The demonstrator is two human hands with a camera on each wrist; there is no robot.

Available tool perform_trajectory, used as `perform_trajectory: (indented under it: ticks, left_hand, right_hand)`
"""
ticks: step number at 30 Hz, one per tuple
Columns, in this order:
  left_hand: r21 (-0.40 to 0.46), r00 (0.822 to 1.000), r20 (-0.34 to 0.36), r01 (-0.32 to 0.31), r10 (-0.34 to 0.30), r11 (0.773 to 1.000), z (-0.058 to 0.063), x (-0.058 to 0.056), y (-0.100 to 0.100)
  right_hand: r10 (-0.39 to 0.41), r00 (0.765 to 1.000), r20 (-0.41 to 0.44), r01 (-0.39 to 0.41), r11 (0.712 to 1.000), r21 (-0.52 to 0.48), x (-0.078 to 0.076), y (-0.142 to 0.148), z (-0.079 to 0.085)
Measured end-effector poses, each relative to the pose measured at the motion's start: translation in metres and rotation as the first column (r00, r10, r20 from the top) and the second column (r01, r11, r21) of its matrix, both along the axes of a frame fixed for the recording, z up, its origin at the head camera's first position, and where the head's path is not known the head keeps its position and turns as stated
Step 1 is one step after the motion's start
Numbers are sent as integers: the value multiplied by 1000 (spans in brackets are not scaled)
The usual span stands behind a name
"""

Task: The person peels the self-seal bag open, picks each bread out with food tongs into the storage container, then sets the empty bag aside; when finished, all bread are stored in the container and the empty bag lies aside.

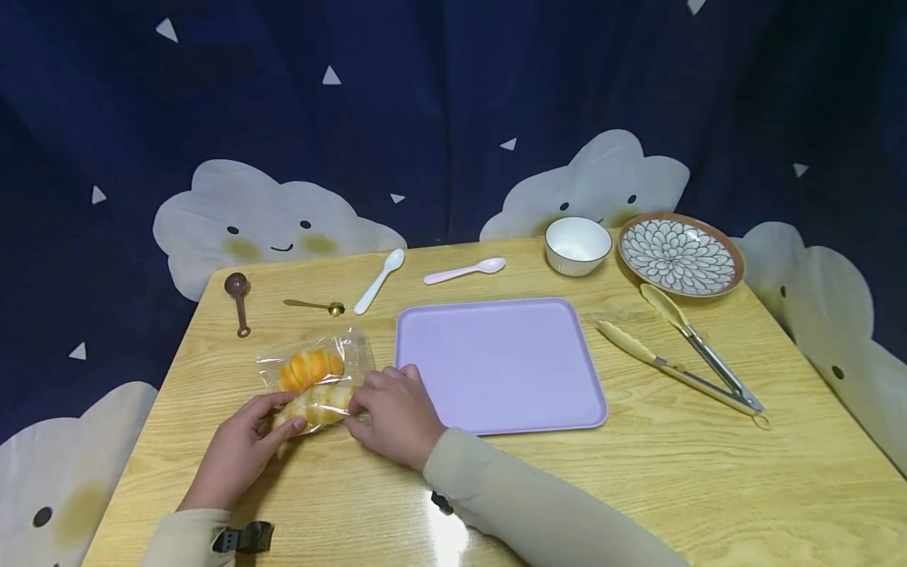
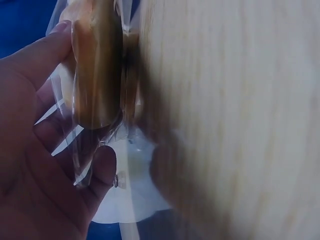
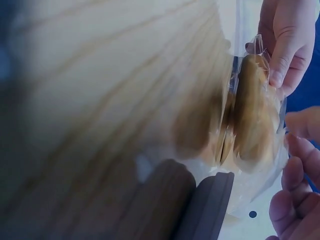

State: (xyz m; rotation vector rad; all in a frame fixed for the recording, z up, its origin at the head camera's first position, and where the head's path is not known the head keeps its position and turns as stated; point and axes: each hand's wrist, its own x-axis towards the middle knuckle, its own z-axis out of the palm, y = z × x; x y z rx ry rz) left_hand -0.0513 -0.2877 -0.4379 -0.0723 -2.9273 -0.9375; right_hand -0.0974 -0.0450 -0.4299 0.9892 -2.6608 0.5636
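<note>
Beside the lilac tray (image 1: 503,366), we hold bagged bread (image 1: 313,367).
Our left hand (image 1: 244,441) grips the wrapped paler roll (image 1: 327,403); our right hand (image 1: 397,413) pinches the clear bag (image 1: 359,352).

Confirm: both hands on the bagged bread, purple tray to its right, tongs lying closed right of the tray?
Not closed: the head view shows the tongs spread open. They do lie right of the purple tray, with the left hand and right hand on the bagged bread.
</note>
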Motion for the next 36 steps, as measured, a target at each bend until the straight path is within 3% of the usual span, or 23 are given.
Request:
perform_trajectory:
  ticks: [6,18,26,36]
  left_hand:
    - [-10,1000,-28,12,-12,1000,0,2,0]
    - [3,1000,-7,21,-21,1000,0,2,-1]
    - [-5,999,-39,24,-25,1000,-1,2,-2]
    - [0,1000,9,27,-27,1000,0,1,-2]
  right_hand:
    - [-4,999,44,5,999,-44,1,1,-1]
    - [-29,985,170,58,985,-165,1,7,-5]
    - [-33,973,227,74,982,-173,2,11,-2]
    - [-46,961,272,104,974,-201,2,18,-4]
